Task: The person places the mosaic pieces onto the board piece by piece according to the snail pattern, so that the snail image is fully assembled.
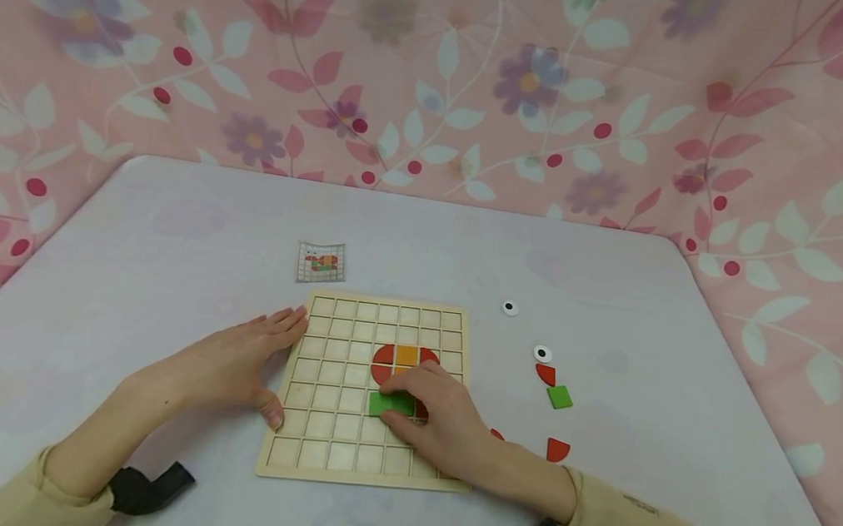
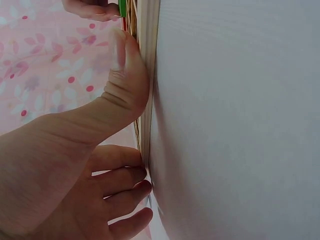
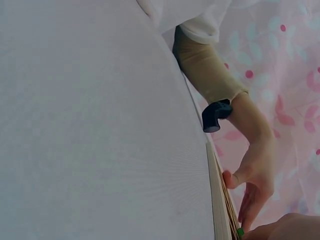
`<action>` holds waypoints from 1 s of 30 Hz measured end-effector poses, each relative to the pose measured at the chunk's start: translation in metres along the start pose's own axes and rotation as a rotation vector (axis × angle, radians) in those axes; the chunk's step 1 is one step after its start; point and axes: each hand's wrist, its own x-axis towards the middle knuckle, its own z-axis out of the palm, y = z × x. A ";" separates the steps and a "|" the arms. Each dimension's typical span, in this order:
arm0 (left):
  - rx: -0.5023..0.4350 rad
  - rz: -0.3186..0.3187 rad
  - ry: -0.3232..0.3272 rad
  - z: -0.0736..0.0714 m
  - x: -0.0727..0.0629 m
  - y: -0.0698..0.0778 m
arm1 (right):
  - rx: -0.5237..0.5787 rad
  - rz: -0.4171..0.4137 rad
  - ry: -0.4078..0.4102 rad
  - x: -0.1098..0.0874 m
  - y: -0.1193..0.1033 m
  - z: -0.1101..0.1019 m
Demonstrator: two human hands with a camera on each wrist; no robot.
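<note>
A wooden grid board (image 1: pixel 322 371) lies on the white table. My left hand (image 1: pixel 232 363) rests against its left edge, fingers extended and thumb apart along the rim; the left wrist view shows the thumb (image 2: pixel 125 75) touching the board's side. Over the board's middle, my right hand (image 1: pixel 445 420) pinches a green square tile (image 1: pixel 382 403) between thumb and fingers, low at the grid. Green covers two neighbouring cells there, partly hidden by the fingers. Just beyond, red quarter-round tiles (image 1: pixel 382 364) flank an orange square tile (image 1: pixel 407 355); the hand covers part of this group.
Right of the board lie two round eye pieces (image 1: pixel 510 308), a loose green tile (image 1: pixel 560 397) and several red quarter-round pieces (image 1: pixel 558 450), one partly behind the right wrist. A small picture card (image 1: pixel 321 263) with a gridded pattern lies beyond the board. Patterned pink cloth (image 1: pixel 437 89) hangs behind.
</note>
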 end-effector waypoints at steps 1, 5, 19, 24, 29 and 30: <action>-0.001 0.000 0.000 0.000 0.000 0.000 | 0.002 0.009 -0.007 0.001 -0.001 0.001; -0.003 0.004 0.001 0.000 0.000 0.000 | 0.006 0.013 -0.012 0.002 -0.003 0.003; -0.013 0.008 0.001 0.000 -0.001 0.000 | -0.004 -0.008 0.005 0.000 -0.001 0.002; -0.010 0.008 -0.002 0.000 -0.001 0.001 | -0.017 -0.010 0.031 -0.007 0.003 -0.007; -0.013 -0.005 -0.005 -0.001 -0.001 0.002 | -0.048 0.019 0.059 -0.021 0.011 -0.023; -0.013 -0.007 -0.007 -0.001 -0.001 0.002 | -0.058 0.031 0.065 -0.024 0.014 -0.027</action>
